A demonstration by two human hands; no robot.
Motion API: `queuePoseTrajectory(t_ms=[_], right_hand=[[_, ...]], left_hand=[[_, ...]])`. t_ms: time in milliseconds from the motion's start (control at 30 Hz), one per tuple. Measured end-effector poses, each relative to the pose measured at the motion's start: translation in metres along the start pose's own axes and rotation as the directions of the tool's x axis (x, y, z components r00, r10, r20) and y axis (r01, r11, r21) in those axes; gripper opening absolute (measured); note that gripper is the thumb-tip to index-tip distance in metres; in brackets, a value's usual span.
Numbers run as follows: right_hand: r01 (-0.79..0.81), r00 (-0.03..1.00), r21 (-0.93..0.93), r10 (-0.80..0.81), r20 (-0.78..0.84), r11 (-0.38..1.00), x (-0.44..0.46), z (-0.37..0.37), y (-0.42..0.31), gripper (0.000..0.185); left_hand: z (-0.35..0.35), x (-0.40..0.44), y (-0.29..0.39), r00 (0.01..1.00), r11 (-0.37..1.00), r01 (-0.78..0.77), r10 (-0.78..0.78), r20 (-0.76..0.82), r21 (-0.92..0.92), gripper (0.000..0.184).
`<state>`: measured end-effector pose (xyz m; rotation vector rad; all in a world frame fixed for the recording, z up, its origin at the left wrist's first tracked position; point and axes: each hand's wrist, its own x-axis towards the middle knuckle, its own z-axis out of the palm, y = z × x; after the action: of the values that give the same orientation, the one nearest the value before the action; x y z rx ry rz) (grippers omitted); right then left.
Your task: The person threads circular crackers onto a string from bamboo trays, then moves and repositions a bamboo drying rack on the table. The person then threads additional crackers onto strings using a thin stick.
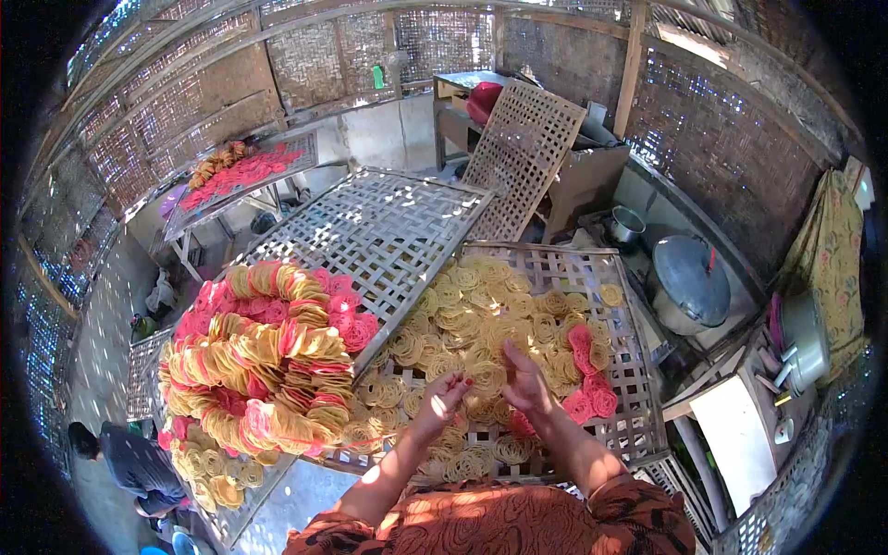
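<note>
My left hand (447, 396) is closed in a pinch above the yellow discs, a small red spot showing at its fingertips. What it holds, if anything, is too small to make out. Beside it, my right hand (525, 379) is open with its fingers stretched out, over the same discs. Thin, lacy yellow coiled discs (481, 296) lie in a loose layer on a woven bamboo rack (638, 370). Several pink coiled discs (592, 398) lie right of my right hand. To the left, yellow and pink discs are bunched into thick rope-like strands (268, 356), heaped up.
Another woven rack (370, 222) lies behind the heap, and one leans upright (527, 153) at the back. Pink pieces cover a far-left table (245, 176). A large lidded pot (689, 287) and a small pot (627, 224) stand right. A person (139, 467) is at lower left.
</note>
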<state>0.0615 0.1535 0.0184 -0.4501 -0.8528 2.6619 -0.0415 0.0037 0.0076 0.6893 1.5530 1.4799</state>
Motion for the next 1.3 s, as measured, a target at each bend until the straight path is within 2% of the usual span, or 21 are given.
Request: queuePoseTrajectory(t_ms=[100, 200, 233, 267, 300, 400, 500, 600, 633, 700, 733, 800, 867, 900, 967, 1000, 1033, 1133, 1200, 1233, 1300], right_hand=[[-0.119, 0.993, 0.116, 0.121, -0.007, 0.986, 0.014, -0.017, 0.011, 0.044], [-0.156, 0.988, 0.039, 0.157, -0.014, 0.987, 0.003, -0.007, 0.004, 0.042], [0.017, 0.996, -0.169, -0.032, -0.089, 0.985, 0.004, -0.007, 0.007, 0.041], [0.169, 0.965, -0.378, -0.23, -0.122, 0.91, 0.005, -0.007, 0.015, 0.04], [0.29, 0.899, -0.573, -0.423, -0.111, 0.767, 0.005, -0.007, 0.018, 0.04], [0.416, 0.857, -0.709, -0.506, 0.097, 0.569, 0.004, -0.006, 0.013, 0.043], [0.477, 0.842, -0.777, -0.466, 0.271, 0.411, 0.005, -0.01, 0.007, 0.045], [0.412, 0.911, -0.788, -0.18, 0.371, 0.457, 0.005, -0.013, -0.02, 0.046], [0.353, 0.933, -0.829, -0.091, 0.349, 0.435, 0.002, -0.016, -0.033, 0.048], [0.205, 0.973, -0.858, -0.191, 0.128, 0.47, -0.004, -0.011, -0.041, 0.05], [0.131, 0.972, -0.861, -0.235, 0.013, 0.492, -0.006, -0.011, -0.043, 0.05], [0.243, 0.945, -0.713, -0.327, 0.021, 0.657, 0.001, -0.029, -0.04, 0.056], [0.326, 0.932, -0.48, -0.363, 0.018, 0.814, -0.016, 0.003, -0.051, 0.057], [0.365, 0.921, -0.377, -0.39, 0.009, 0.851, -0.013, 0.004, -0.047, 0.054], [0.495, 0.856, -0.238, -0.516, -0.033, 0.836, -0.007, 0.014, -0.033, 0.051], [0.558, 0.816, -0.169, -0.574, -0.064, 0.812, -0.006, 0.015, -0.028, 0.05], [0.621, 0.689, -0.521, -0.724, 0.007, 0.586, 0.0, 0.011, -0.026, 0.047], [0.565, 0.722, -0.61, -0.69, 0.04, 0.555, 0.0, 0.007, -0.041, 0.046], [0.584, 0.764, -0.456, -0.644, 0.031, 0.671, 0.0, 0.005, -0.051, 0.044], [0.584, 0.784, -0.373, -0.62, 0.029, 0.721, -0.001, 0.003, -0.056, 0.044], [0.566, 0.757, -0.548, -0.651, 0.05, 0.616, -0.008, -0.006, -0.075, 0.044]], left_hand=[[0.002, 0.001, -0.002, 0.998, 0.974, -0.033, 0.044, 0.044, -0.223, 0.027], [-0.007, 0.006, -0.024, 0.994, 0.972, 0.052, -0.028, 0.106, -0.23, 0.025], [-0.006, 0.005, -0.022, 0.996, 0.973, 0.071, -0.056, 0.074, -0.22, 0.024], [-0.004, 0.003, -0.019, 0.996, 0.973, 0.091, -0.084, 0.042, -0.211, 0.022], [-0.002, 0.002, -0.018, 0.994, 0.973, 0.111, -0.111, 0.011, -0.201, 0.021], [-0.008, 0.01, -0.036, 0.992, 0.954, 0.125, -0.118, 0.044, -0.273, 0.017], [-0.018, 0.012, -0.033, 0.935, 0.835, 0.324, -0.212, 0.284, -0.445, 0.014], [-0.025, 0.032, -0.059, 0.921, 0.793, 0.341, -0.174, 0.348, -0.505, 0.016], [-0.026, 0.03, -0.046, 0.934, 0.84, 0.308, -0.177, 0.31, -0.447, 0.017], [-0.03, 0.027, -0.004, 0.957, 0.919, 0.239, -0.169, 0.236, -0.314, 0.021], [-0.033, 0.031, -0.004, 0.984, 0.953, 0.155, -0.126, 0.124, -0.26, 0.022], [-0.04, 0.047, -0.011, 0.996, 0.993, 0.001, -0.012, -0.094, -0.121, 0.023], [-0.034, 0.058, -0.007, 0.982, 0.998, -0.018, 0.007, -0.188, -0.054, 0.025], [-0.023, 0.063, -0.006, 0.963, 0.989, -0.144, 0.143, -0.229, 0.011, 0.026], [-0.002, 0.07, -0.001, 0.922, 0.953, -0.283, 0.301, -0.243, 0.105, 0.026], [0.009, 0.073, 0.003, 0.918, 0.944, -0.304, 0.327, -0.227, 0.128, 0.025], [0.018, 0.076, 0.007, 0.911, 0.933, -0.327, 0.354, -0.211, 0.151, 0.024], [0.04, 0.088, 0.013, 0.948, 0.954, -0.297, 0.289, -0.133, -0.043, 0.023], [0.049, 0.096, 0.02, 0.951, 0.952, -0.3, 0.294, -0.1, -0.054, 0.024], [0.054, 0.091, 0.034, 0.987, 0.983, -0.153, 0.147, -0.058, -0.102, 0.028], [0.053, 0.093, 0.057, 0.963, 0.96, -0.241, 0.219, -0.156, -0.141, 0.032]])
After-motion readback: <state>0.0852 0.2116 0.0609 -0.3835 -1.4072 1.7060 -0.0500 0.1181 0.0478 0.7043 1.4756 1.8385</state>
